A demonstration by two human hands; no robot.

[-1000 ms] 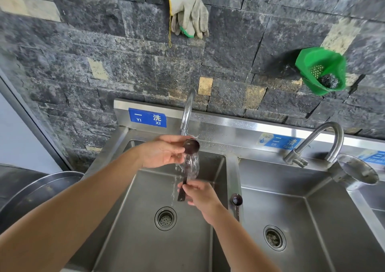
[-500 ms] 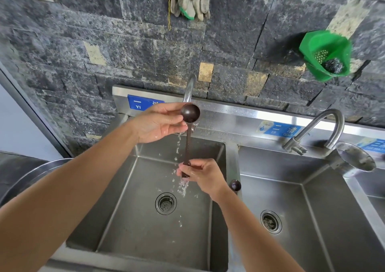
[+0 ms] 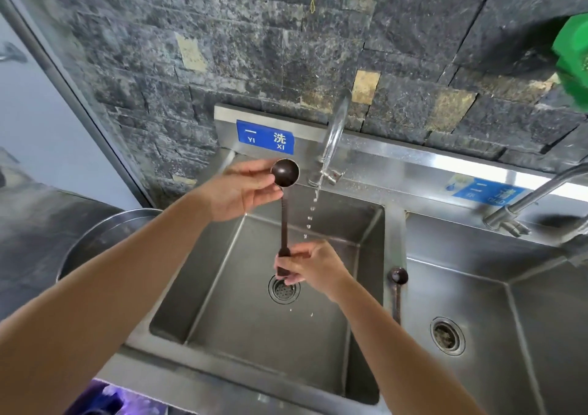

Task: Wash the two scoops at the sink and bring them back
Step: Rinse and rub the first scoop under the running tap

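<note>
At the sink (image 3: 197,287) the tap (image 3: 334,134) has slowed to drips, so the scoop (image 3: 284,173) looks rinsed; left hand (image 3: 241,192) holds its bowl, right hand (image 3: 313,266) grips its handle.

Dark stone wall (image 3: 133,49); tan patches (image 3: 366,87).

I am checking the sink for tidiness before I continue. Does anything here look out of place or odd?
Only one thing: the second scoop lies on the narrow divider between the left basin and right basin, so it might slip off. Nothing looks spilled or damaged.
</note>
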